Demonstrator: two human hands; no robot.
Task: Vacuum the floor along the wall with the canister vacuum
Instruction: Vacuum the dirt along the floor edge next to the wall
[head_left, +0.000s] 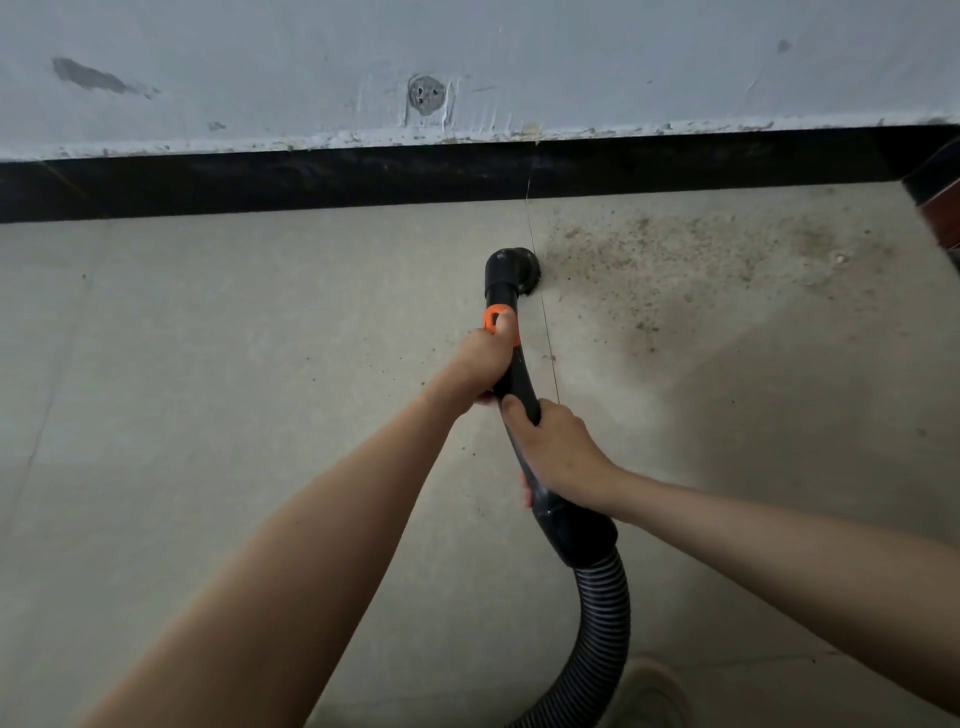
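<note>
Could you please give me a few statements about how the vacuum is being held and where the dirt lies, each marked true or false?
1. Both hands grip the vacuum wand. True: the left hand is nearer the nozzle, the right hand nearer the hose.
2. The brush nozzle is pressed against the black baseboard. False: it sits on the floor, apart from the baseboard.
3. The dirt patch lies to the right of the nozzle. True.
4. The ribbed hose runs toward the wall. False: it curves back toward the person.
5. The floor left of the nozzle is thick with debris. False: it shows only a few specks.
</note>
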